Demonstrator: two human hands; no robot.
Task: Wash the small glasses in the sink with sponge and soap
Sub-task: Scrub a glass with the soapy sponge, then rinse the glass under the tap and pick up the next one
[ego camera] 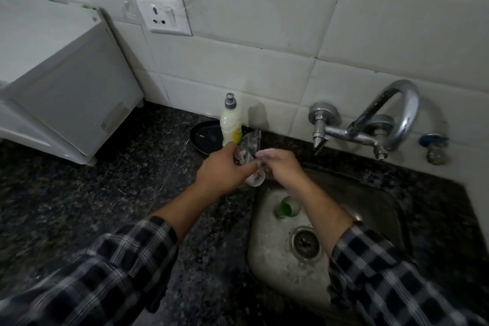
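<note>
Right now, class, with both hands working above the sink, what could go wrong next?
The clear small glass, gripped by the left hand, hangs over the rim of the sink beside foamy fingers of the right hand; it could slip and chip. The green glass lies on the sink floor just below, so a dropped glass might hit it.
</note>
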